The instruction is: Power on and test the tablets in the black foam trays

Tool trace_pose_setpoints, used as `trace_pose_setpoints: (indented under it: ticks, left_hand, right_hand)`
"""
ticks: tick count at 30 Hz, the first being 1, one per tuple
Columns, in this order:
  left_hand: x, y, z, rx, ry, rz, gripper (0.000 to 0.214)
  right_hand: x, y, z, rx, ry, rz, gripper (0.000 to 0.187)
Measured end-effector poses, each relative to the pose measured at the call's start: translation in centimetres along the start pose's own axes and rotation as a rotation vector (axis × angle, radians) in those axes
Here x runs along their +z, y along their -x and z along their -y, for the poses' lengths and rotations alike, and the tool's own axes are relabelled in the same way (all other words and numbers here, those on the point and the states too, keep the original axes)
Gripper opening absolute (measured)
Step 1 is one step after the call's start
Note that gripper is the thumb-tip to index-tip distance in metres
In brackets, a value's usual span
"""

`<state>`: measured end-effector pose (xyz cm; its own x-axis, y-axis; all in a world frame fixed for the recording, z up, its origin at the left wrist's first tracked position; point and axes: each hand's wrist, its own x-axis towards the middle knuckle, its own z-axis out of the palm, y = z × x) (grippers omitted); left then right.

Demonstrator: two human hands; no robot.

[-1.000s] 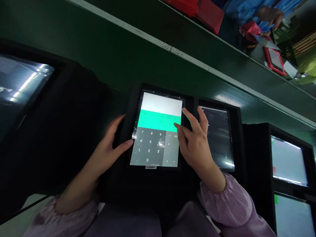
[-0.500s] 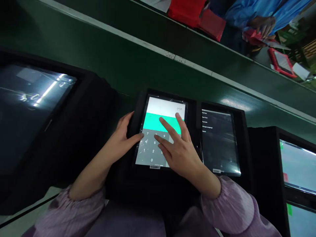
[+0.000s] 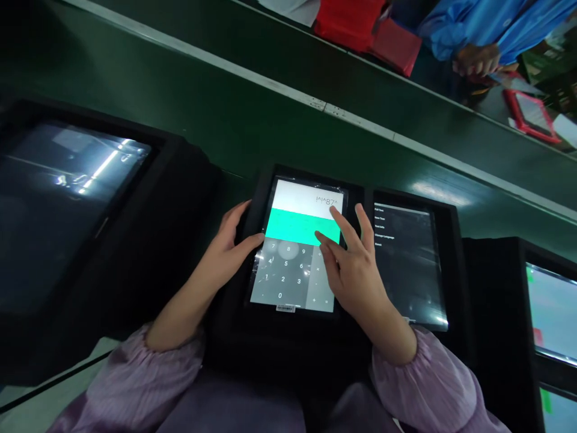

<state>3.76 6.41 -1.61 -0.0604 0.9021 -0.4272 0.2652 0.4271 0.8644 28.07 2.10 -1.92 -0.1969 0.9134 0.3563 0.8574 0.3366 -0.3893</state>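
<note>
A tablet [image 3: 288, 270] lies in a black foam tray in front of me, its screen lit with a calculator: white strip on top, teal band, grey number pad. My left hand [image 3: 225, 252] grips the tablet's left edge, thumb resting on the glass. My right hand [image 3: 351, 264] hovers over the right side of the screen with fingers spread, the fingertips at the teal band and the operator column. It holds nothing.
A second tablet [image 3: 406, 258] with a dark menu screen sits just to the right. A dark-screened one [image 3: 63, 180] lies at the left and lit ones [image 3: 552, 313] at the far right. A green conveyor [image 3: 270, 114] runs behind. Across it a person in blue [image 3: 482, 36] handles red cases [image 3: 365, 27].
My right hand has shifted from the number pad toward the screen's right side. More characters now show in the white strip. My left hand has stayed on the tablet's edge.
</note>
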Motion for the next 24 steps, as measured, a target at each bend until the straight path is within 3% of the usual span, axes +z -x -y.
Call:
trace_pose_setpoints:
  ticks: [5,11,18,24]
  left_hand:
    - [0.2,0.3,-0.1,-0.025,0.054,-0.053,0.064]
    - [0.6,0.7,-0.9,-0.066,0.099,-0.111,0.059]
    - [0.8,0.7,-2.0,-0.211,0.155,-0.188,0.046]
    - [1.0,-0.6,-1.8,-0.118,0.124,-0.206,0.046]
  right_hand:
    - [-0.1,0.3,-0.4,0.080,0.049,-0.061,0.040]
    - [0.0,0.2,0.1,0.027,0.007,0.006,0.041]
    - [-4.7,3.1,-5.1,0.328,0.158,-0.216,0.043]
    - [-4.3,4.3,-7.9,0.356,0.199,-0.192,0.048]
